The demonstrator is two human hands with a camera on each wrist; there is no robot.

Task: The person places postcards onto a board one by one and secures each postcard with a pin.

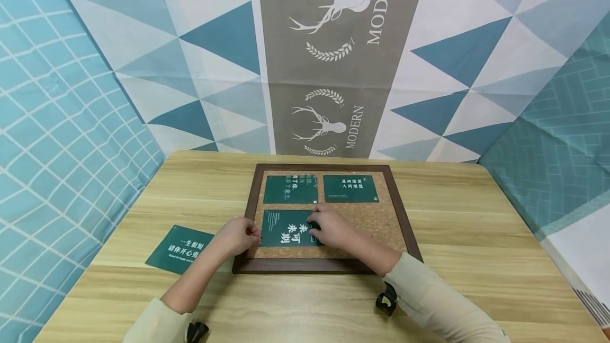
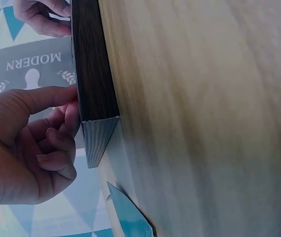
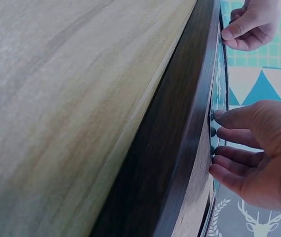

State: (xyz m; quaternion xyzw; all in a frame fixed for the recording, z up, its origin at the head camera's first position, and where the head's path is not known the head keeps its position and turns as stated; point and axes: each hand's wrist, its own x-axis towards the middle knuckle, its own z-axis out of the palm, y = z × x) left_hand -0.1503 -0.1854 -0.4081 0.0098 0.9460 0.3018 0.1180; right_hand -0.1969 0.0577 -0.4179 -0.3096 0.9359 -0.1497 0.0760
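A dark green card (image 1: pixel 285 227) with white characters lies on the lower left of a brown-framed cork board (image 1: pixel 369 226). At its lower left corner my left hand (image 1: pixel 238 235) has thumb and index finger together, pinching the card's edge; whether a small pin is between them is hidden. My right hand (image 1: pixel 331 224) rests its fingertips on the card's right end. In the right wrist view, the fingers (image 3: pixel 236 180) of that hand are spread and only slightly bent against the surface.
Two more green cards, a left one (image 1: pixel 278 189) and a right one (image 1: pixel 350 188), lie along the board's top, with small shiny spots at some corners. Another green card (image 1: pixel 178 247) lies on the wooden table (image 1: pixel 457 216) left of the board. A patterned cloth (image 1: pixel 214 57) hangs behind.
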